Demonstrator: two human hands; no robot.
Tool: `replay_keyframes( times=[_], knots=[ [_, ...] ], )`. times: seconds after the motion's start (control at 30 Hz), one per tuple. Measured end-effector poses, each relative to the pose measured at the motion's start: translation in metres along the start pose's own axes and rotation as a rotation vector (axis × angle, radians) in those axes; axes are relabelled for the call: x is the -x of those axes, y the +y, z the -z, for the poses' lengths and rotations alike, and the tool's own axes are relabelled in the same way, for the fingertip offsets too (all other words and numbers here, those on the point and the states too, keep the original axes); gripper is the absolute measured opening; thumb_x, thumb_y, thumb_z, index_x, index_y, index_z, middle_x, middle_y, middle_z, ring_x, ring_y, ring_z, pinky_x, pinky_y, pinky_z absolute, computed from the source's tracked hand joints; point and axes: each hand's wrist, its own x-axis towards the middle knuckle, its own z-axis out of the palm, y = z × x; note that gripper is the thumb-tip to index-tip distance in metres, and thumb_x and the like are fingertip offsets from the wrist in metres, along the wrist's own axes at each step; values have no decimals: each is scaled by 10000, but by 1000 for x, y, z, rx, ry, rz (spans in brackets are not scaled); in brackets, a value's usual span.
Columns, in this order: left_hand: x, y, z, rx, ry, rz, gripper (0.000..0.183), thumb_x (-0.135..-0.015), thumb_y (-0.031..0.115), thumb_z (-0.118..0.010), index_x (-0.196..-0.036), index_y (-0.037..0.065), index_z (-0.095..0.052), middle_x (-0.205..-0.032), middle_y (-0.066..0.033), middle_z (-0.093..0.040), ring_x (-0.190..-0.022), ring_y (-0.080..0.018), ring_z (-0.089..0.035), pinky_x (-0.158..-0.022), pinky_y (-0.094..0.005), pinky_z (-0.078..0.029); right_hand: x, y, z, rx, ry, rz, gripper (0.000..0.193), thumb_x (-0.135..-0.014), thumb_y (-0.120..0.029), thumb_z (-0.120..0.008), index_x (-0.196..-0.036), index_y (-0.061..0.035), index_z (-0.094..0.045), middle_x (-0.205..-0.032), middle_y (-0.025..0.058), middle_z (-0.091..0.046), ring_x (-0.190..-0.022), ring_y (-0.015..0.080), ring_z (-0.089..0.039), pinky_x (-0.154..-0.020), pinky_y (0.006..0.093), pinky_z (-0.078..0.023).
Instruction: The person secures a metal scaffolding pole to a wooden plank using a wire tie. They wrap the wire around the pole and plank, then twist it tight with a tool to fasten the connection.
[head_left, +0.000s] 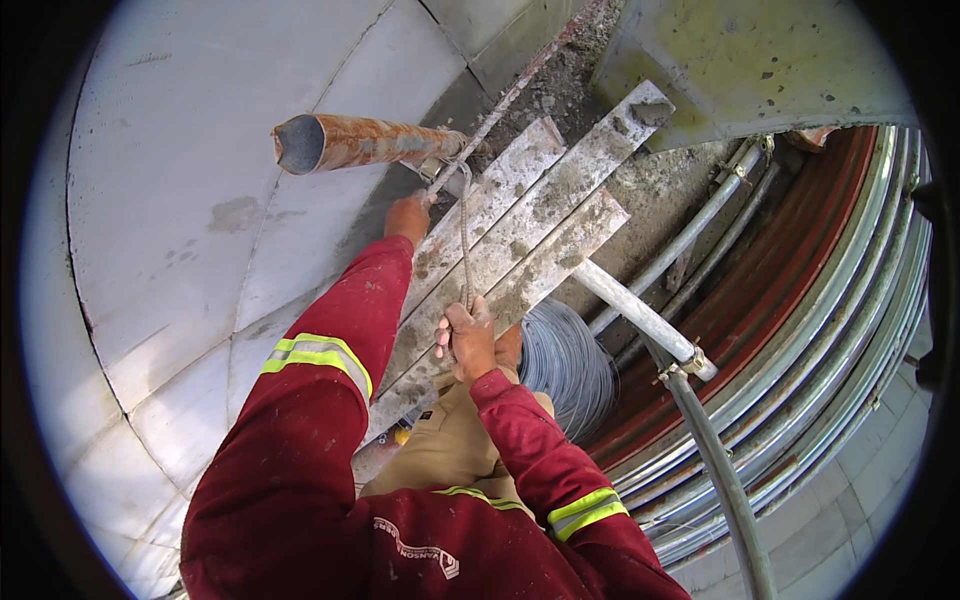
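Note:
A thick, pale rope [504,102] slants down from the top and loops around the base of a rusty steel pipe [375,143]. Beside that pipe, my left hand [408,218] is closed on the rope, its fingertips partly hidden. From the loop, a thinner-looking stretch of rope [464,240] hangs toward my right hand [470,338], whose thumb and fingers pinch it over the planks. Cement-stained planks [535,215] lie side by side under both hands. A metal clamp [430,168] sits by the pipe, next to my left hand.
A coil of grey wire [566,365] lies right of my legs. Scaffold tubes [645,318] and an upright pole [715,470] stand at the right, before curved red and silver metal bands [800,370]. A large pale panelled wall [200,190] curves along the left.

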Motion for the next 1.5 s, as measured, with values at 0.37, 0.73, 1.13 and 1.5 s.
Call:
replay_keyframes(
  times=[0.37,0.73,1.13,1.5],
  knots=[
    [-1,-7,10,117,-92,-22,336,-1045,342,-571,-1124,35,-684,-1025,-261,-704,-993,-483,-647,-822,-570,-494,17,-124,36,-438,-166,-223,240,-1024,-29,-528,-1242,70,-507,-814,46,-592,-653,120,-606,-559,268,-542],
    [-4,-6,5,90,-85,-37,309,-1047,301,-531,-1077,41,-694,-937,-257,-715,-903,-468,-687,-814,-580,-533,23,-154,10,482,-174,-60,221,-1023,-146,-547,-1177,8,-507,-728,57,-494,-579,156,-497,-475,331,-409],
    [-10,-1,7,111,-79,-73,336,-1042,337,-548,-1068,45,-714,-960,-256,-720,-928,-475,-686,-820,-579,-528,37,-166,-15,1765,-212,698,361,-1062,-203,-478,-1227,118,-495,-836,274,-695,-773,406,-720,-738,501,-567],
    [-19,-32,-11,39,-158,-28,323,-1017,334,-573,-1109,61,-719,-980,-257,-719,-952,-466,-681,-855,-566,-516,15,-48,-93,-1261,-736,-408,224,-1071,-282,-600,-1252,-151,-599,-1006,-2,-655,-764,100,-629,-573,278,-497]
  ],
)
